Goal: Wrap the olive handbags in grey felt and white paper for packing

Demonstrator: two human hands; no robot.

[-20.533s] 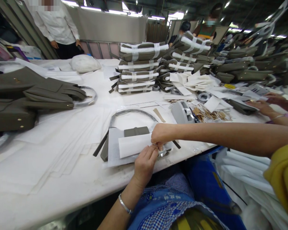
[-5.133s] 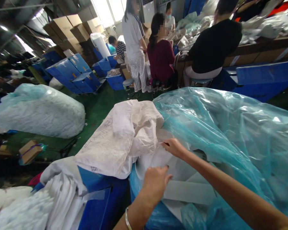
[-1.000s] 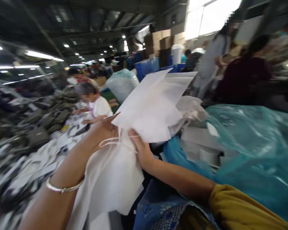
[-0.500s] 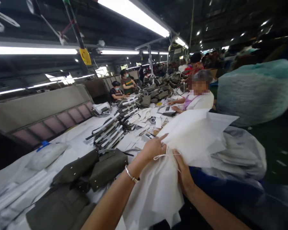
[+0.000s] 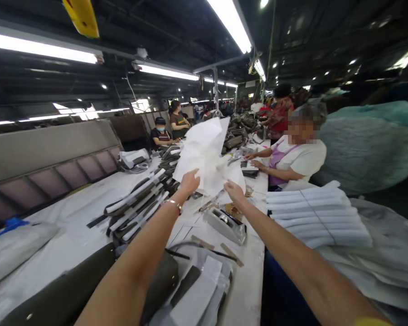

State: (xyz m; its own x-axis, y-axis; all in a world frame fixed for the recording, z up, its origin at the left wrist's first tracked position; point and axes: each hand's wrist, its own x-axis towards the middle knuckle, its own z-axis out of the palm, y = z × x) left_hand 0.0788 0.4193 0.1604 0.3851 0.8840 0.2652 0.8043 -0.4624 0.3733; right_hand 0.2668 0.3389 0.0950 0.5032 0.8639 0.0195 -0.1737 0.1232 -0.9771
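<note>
A bundle of thin white sheets [image 5: 204, 154], its edges spread and partly blurred, is held out over the far part of the worktable. My left hand [image 5: 190, 182], with a silver bangle at the wrist, is closed at the near left edge of the bundle; its index finger points forward. At the lower right edge, my right hand [image 5: 235, 192] pinches the sheets between curled fingers. Both arms are stretched forward. Nearer to me on the table [image 5: 250, 271] sits a grey tape dispenser [image 5: 226, 222], below my right hand.
Stacked dark straps with white strips [image 5: 136, 203] lie left. Dark olive pieces [image 5: 64, 280] and white-wrapped parts [image 5: 197, 290] are in front. Rolled white foam [image 5: 318, 213] is tied at right. A co-worker in a lilac apron [image 5: 282, 156] sits beyond; large translucent bags [image 5: 367, 140] stand behind.
Both hands have moved forward and away from me, carrying the white sheets from close to my body out over the table. My view has shifted, showing the tape dispenser and rolled foam.
</note>
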